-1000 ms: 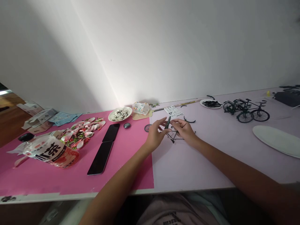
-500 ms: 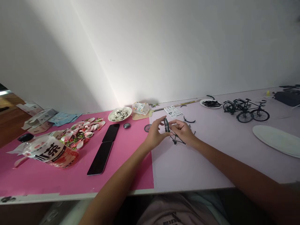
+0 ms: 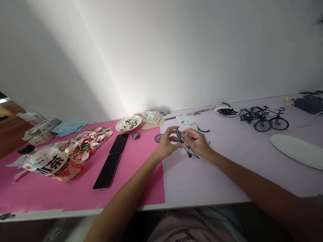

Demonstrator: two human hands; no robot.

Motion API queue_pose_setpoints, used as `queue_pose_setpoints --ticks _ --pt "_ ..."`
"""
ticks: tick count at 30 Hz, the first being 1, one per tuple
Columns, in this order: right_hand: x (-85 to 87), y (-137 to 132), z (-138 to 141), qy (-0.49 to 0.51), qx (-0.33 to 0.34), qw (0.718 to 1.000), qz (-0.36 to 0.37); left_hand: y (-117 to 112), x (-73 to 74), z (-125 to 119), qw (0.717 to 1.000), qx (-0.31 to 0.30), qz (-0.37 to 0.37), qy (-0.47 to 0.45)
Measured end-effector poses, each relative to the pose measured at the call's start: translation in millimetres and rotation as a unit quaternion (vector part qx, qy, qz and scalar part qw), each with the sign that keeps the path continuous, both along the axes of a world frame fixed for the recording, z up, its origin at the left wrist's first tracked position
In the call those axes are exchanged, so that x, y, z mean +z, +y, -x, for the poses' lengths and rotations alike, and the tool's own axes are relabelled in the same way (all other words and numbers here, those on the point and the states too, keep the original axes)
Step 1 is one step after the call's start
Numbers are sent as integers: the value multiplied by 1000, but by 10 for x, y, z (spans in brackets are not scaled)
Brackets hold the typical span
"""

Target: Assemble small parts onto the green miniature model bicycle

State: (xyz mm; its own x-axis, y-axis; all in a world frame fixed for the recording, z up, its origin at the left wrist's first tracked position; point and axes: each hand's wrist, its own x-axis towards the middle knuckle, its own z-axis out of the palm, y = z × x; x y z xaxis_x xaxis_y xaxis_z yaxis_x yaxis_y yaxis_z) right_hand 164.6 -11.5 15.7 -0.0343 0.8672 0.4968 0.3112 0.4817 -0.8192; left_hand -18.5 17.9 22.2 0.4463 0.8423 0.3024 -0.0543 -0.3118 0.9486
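Between my hands is a dark toy bicycle frame, its thin bars pointing down toward me. My left hand pinches a small wheel that stands nearly edge-on at the frame's end. The fingers of my right hand close on the frame beside the wheel and hide where the two meet. A loose spoked wheel lies on the table just left of my left hand. Beyond my right hand rests a curved black strip.
Assembled toy bicycles stand at the right, near a plate of black parts and a white oval plate. An instruction sheet lies behind my hands. Leftward are phones, a bowl of white pieces, and a drink bottle.
The wheel and frame have turned slightly in my hands, so the wheel now shows more edge-on. Both hands stay in nearly the same place.
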Motion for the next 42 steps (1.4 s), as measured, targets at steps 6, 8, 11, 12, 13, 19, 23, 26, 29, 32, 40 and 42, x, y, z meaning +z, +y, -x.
queue_pose_setpoints --ticks 6,8,11,12,13,19,23,26,29,32,40,42 --pt "-27 30 -55 -86 -54 983 -153 53 33 31 995 -74 60 -26" --pt "-19 32 -72 -119 -66 973 -189 68 42 53 992 -94 78 -29" --pt "14 34 -99 -170 -79 953 -237 80 55 80 988 -116 98 -32" --pt "28 36 -109 -184 -80 947 -252 81 58 84 987 -123 101 -34" --pt "41 40 -121 -197 -79 941 -265 81 60 86 985 -130 104 -35" --pt "62 74 -169 -261 -86 917 -288 81 53 67 984 -138 109 -33" --pt "18 88 -154 -253 -92 923 -274 75 63 52 986 -123 109 -31" --pt "-16 92 -136 -234 -92 937 -241 69 69 46 985 -119 116 -36" --pt "-34 93 -124 -223 -91 951 -194 67 64 42 985 -119 118 -38" --pt "-31 78 -107 -216 -91 959 -159 67 59 35 984 -121 123 -45" --pt "11 -8 -39 -149 -64 981 -105 74 50 34 982 -103 142 -67" --pt "19 -15 -27 -135 -64 983 -106 81 41 38 982 -103 141 -68"
